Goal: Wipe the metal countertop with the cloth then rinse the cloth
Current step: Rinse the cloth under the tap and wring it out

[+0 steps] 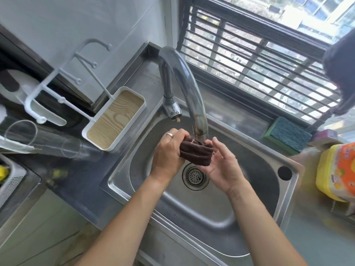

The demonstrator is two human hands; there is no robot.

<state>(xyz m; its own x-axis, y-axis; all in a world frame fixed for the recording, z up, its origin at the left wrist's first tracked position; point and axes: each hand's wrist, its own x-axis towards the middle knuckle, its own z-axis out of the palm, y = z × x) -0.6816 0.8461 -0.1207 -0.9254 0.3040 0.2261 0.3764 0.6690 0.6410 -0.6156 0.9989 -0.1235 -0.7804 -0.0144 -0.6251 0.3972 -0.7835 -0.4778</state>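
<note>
Two bare forearms reach up from the bottom edge over the steel sink [255, 217], and between them lies the round drain strainer [195, 176]. Above the drain, both hands meet on the dark brown cloth [196, 153], which is bunched into a wad directly under the spout of the curved metal faucet [190, 87]. The left hand [169, 155], with a ring on one finger, has its grip closed firmly round the left end of the cloth, fingers curled over the top. The right hand [223, 167] is cupped palm-up under the right end, its grip loose and half open, fingers touching the fabric rather than clenching it. A thin pale streak on the cloth at the spout may be running water, though the blur makes that hard to confirm.

On the metal bench [80, 179] to the left of the sink stands a white tray with a wood-grain floor [115, 120], a white wire rack [63, 87] rising from it, and a clear glass [48, 141] lying on its side near it. Behind the sink, on the sill below the barred window [259, 48], sits a green and blue scouring sponge [288, 135]. At the right edge is a yellow packet with orange print [338, 171].
</note>
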